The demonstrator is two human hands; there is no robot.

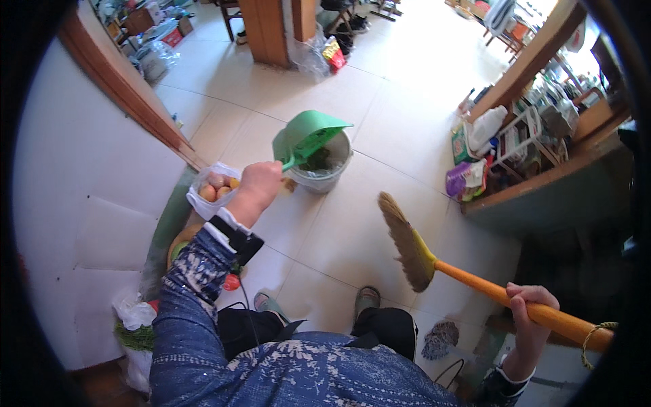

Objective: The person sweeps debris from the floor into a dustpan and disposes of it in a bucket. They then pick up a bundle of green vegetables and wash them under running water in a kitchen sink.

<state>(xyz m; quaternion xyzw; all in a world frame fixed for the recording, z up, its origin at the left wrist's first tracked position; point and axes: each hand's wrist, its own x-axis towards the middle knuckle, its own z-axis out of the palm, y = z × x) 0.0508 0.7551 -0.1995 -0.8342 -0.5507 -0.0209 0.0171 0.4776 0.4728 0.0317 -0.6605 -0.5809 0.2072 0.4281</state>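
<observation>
My left hand point(259, 187) grips the handle of a green plastic dustpan point(310, 133). The dustpan is tilted over a pale bucket point(333, 179), which has a clear bag inside and dark green scraps at its bottom. Part of the bucket's mouth is hidden behind the pan. In my right hand point(533, 310) is the orange handle of a broom point(470, 280). Its brown bristle head point(405, 243) points away from me, to the right of the bucket; whether it touches the floor I cannot tell.
A white bag of round fruit or vegetables point(216, 189) sits by the left wall, near the bucket. A grey mop head point(440, 340) lies right of my feet. At the right, a purple package point(465, 180) and a white jug point(487, 128) stand by a shelf. A wooden post point(265, 33) rises ahead.
</observation>
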